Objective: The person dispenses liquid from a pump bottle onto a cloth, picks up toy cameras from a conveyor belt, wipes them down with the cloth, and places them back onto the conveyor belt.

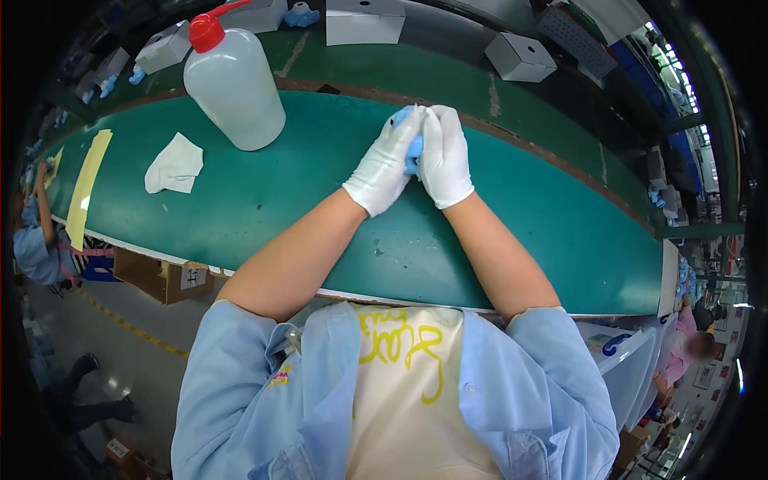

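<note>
My left hand (384, 164) and my right hand (446, 156), both in white gloves, are closed together around a small blue plastic part (414, 152). Most of the part is hidden by the gloves; a blue strip shows between them and a bit with a dark spot above the left fingers. They are over the far side of the green worktop (320, 232). To the left, a translucent squeeze bottle (240, 92) with a red spout stands upright. A crumpled white cloth (176, 164) lies beyond it.
White boxes (364, 22) (520, 58) and another blue part (302, 14) sit on the green strip behind the worktop. Yellow tape (86, 188) crosses the left end. A cardboard box (160, 276) stands below the left edge, and clear plastic bins (620, 352) at right. Other people are at both sides.
</note>
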A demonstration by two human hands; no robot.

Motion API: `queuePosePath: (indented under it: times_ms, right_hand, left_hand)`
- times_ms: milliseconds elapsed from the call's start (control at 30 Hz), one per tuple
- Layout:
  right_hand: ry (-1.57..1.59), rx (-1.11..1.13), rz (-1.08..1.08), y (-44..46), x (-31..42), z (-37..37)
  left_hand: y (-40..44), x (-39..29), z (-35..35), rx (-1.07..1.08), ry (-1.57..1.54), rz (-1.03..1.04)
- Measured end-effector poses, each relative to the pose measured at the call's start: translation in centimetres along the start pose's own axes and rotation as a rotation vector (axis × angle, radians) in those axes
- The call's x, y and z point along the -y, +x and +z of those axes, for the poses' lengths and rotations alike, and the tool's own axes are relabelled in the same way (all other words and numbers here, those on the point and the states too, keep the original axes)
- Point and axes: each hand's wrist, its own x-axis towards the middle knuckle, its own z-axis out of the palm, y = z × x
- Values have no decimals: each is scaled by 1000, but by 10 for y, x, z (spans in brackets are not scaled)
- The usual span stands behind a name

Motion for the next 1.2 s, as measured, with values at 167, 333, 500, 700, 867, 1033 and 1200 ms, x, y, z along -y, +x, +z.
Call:
queuePosePath:
  times_ms: [167, 333, 500, 700, 867, 1033, 1200]
  right_hand:
    - [498, 186, 685, 0, -8, -4]
    - [560, 613, 711, 8, -24, -37]
    - [74, 209, 489, -12, -12, -8]
    - [-264, 251, -175, 2, 12, 2]
    - [-283, 462, -264, 4, -18, -32]
    - [39, 41, 74, -16, -54, 16]
    - [804, 479, 1232, 14, -19, -25]
  left_hand:
    - [9, 9, -14, -111, 946, 672]
    - [4, 13, -10, 49, 1266, 950]
    - [17, 30, -16, -119, 667, 375]
    - [12, 5, -30, 135, -598, -268]
    - [10, 6, -22, 164, -282, -329]
    - [10, 10, -11, -27, 477, 165]
    - [10, 0, -14, -51, 1199, 587]
